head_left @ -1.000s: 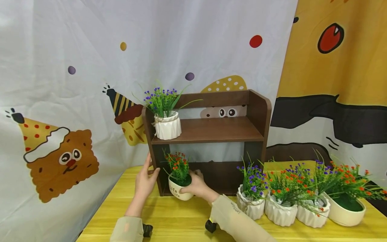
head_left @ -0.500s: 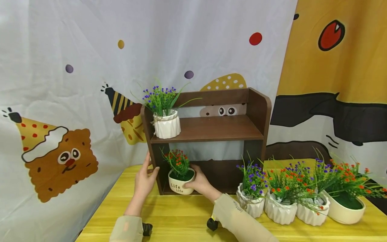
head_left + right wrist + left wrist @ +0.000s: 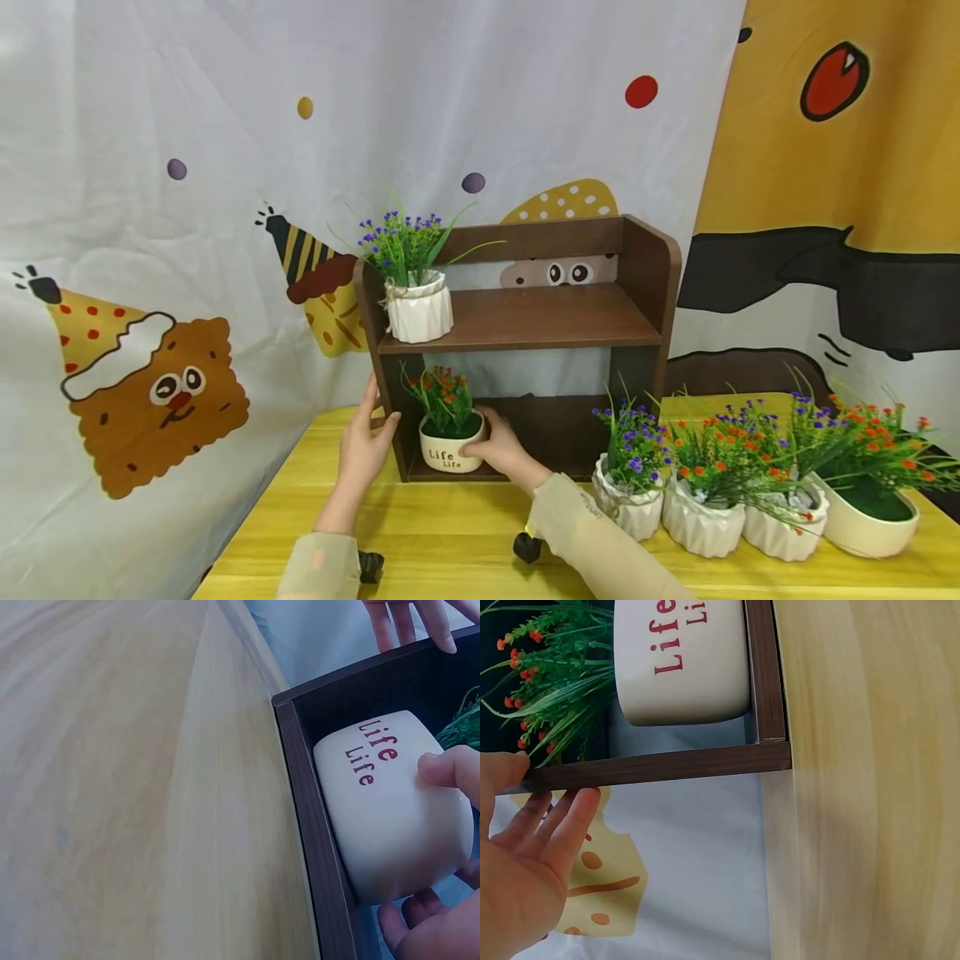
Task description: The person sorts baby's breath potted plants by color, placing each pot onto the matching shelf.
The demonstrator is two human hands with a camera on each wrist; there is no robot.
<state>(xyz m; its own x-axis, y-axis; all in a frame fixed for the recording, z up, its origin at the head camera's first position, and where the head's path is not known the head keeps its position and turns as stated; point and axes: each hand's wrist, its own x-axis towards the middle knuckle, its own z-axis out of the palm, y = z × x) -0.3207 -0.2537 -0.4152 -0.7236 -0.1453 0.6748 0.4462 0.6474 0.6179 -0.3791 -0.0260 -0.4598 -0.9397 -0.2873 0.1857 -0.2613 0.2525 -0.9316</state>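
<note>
A cream oval pot lettered "Life" with an artificial plant of small red flowers [image 3: 450, 446] stands upright on the lower board of a brown two-tier shelf [image 3: 517, 343], at its left end. My right hand [image 3: 504, 450] holds this potted plant from the right, thumb on the front of the pot [image 3: 390, 810] and fingers around its far side. My left hand [image 3: 363, 446] grips the shelf's left side panel [image 3: 660, 763], with the thumb at the front edge and fingers along the outer face. On the upper board, a white fluted pot with purple flowers [image 3: 420, 312] sits at the left.
Right of the shelf, on the yellow wood-grain table [image 3: 442, 533], stand several potted plants: a white pot with purple flowers [image 3: 630, 504], white fluted pots [image 3: 701, 521] and a cream oval pot with orange flowers [image 3: 866, 529]. A printed cloth [image 3: 225, 208] hangs behind.
The red-flowered pot has gone from tilted in front of the lower board to upright on it, the right hand moving with it. The left hand keeps its place on the side panel.
</note>
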